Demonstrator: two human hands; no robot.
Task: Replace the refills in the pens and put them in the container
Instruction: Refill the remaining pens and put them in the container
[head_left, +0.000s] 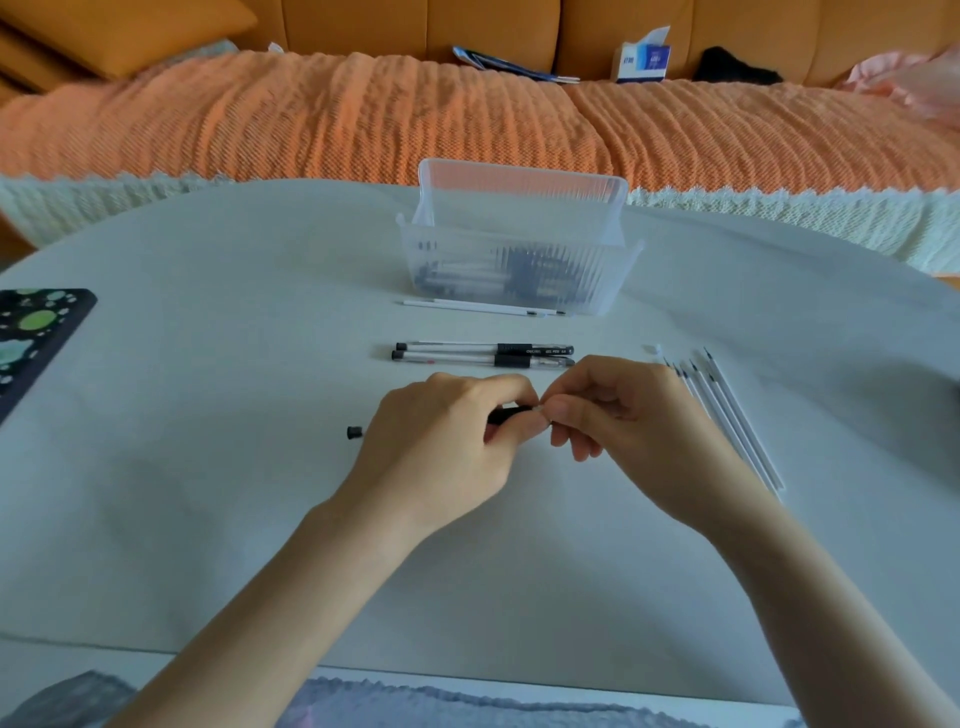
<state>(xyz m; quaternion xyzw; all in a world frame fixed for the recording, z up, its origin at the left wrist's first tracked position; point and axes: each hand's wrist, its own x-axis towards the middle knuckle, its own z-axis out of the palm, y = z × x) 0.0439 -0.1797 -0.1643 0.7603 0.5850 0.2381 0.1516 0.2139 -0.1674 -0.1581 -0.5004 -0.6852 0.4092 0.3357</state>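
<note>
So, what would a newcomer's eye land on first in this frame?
Centre frame, the left grip holds a black pen while the right grip pinches its end, over the white table. Behind them stands a clear ribbed plastic container with pens inside, and a fan of thin white refills lies at the right.

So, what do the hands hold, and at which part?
One pen: the left hand grips its barrel, the right hand's fingers pinch its tip end.
</note>
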